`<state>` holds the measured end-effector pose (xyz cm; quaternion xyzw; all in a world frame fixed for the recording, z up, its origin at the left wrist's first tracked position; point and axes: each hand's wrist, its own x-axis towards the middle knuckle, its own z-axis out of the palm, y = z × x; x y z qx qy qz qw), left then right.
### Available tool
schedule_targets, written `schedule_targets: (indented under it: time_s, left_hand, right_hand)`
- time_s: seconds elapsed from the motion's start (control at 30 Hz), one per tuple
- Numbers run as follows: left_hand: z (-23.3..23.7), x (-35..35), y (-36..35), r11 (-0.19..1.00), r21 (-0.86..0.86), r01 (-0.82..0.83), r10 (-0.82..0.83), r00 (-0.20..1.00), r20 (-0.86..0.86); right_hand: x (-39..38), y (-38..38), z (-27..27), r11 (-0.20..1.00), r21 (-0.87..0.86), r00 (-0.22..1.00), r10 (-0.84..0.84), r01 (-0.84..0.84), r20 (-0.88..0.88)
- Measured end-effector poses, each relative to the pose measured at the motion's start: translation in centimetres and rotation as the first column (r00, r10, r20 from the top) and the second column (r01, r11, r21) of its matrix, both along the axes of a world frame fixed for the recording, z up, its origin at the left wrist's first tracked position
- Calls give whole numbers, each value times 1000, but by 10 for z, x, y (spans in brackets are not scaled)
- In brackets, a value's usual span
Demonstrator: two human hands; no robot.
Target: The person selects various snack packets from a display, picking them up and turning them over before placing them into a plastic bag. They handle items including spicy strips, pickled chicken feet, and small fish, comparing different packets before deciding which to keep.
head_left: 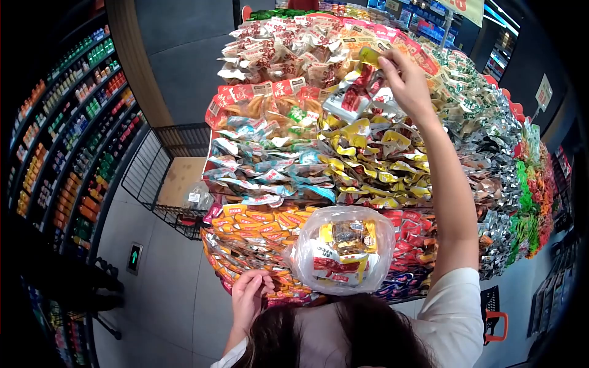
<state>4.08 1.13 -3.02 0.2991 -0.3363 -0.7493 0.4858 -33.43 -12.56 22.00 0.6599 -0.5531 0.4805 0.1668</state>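
Note:
My right hand (402, 76), arm stretched forward, pinches the top of a yellow, white and red snack packet (354, 95) above the display. Rows of yellow packets (380, 162) stand just below it, with blue and white packets (264, 162) to their left. Near the front edge, a clear plastic bag (346, 251) holding several packets rests on the orange and red packets. To the left of that bag, my left hand (250, 297) is low beside the orange packets (245, 242), its fingers curled; whether they hold anything is too small to tell.
A black wire basket (175, 178) with cardboard and a clear container is at the display's left side. Shelves of bottles (73, 135) line the left. A dark-clothed person (73, 285) is at lower left. A basket with an orange handle (496, 325) is at lower right.

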Motion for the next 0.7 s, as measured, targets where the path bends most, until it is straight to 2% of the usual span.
schedule_targets:
  time_s: [0.1, 0.2, 0.23, 0.27, 0.3, 0.37, 0.4, 0.47, 0.5, 0.53, 0.6, 0.63, 0.67, 0.7]
  left_hand:
    - [19, -7, -7, 999, -47, 20, -19, 1000, 17]
    - [36, -17, -18, 977, -182, 111, -110, 994, 12]
    - [44, -20, -21, 958, -245, 147, -139, 989, 51]
    - [51, -25, -24, 948, -271, 164, -152, 986, 65]
    - [63, -31, -25, 946, -271, 179, -167, 984, 69]
    - [70, -40, -34, 889, -412, 202, -164, 978, 127]
    - [78, -44, -37, 859, -454, 239, -199, 971, 134]
    - [93, -53, -38, 853, -426, 302, -280, 953, 116]
    - [91, -57, -40, 853, -407, 326, -302, 945, 124]
    - [88, -59, -41, 852, -390, 351, -326, 936, 129]
    - [89, -59, -39, 872, -326, 365, -336, 931, 142]
    - [86, -58, -39, 883, -309, 352, -333, 936, 116]
    - [85, -57, -38, 893, -291, 342, -330, 940, 91]
    - [87, -56, -37, 919, -276, 282, -285, 958, 27]
  right_hand:
    - [19, 25, -6, 974, 136, 963, 146, -180, 227]
    - [55, 54, -21, 902, 312, 925, 194, -300, 328]
    - [61, 60, -28, 862, 348, 910, 257, -368, 327]
    - [72, 69, -34, 822, 402, 884, 236, -403, 403]
    - [79, 74, -45, 826, 377, 882, 271, -419, 385]
    - [97, 85, -62, 801, 365, 853, 314, -474, 417]
    - [102, 89, -70, 806, 364, 872, 347, -466, 346]
    - [120, 102, -78, 760, 423, 867, 384, -493, 318]
    - [129, 110, -75, 711, 507, 873, 387, -488, 297]
    - [132, 110, -86, 723, 457, 854, 467, -518, 230]
    - [140, 116, -95, 700, 416, 814, 523, -580, 254]
    - [143, 122, -89, 665, 468, 813, 464, -582, 351]
    - [143, 128, -87, 667, 464, 812, 459, -583, 360]
    - [143, 134, -86, 681, 471, 821, 383, -560, 424]
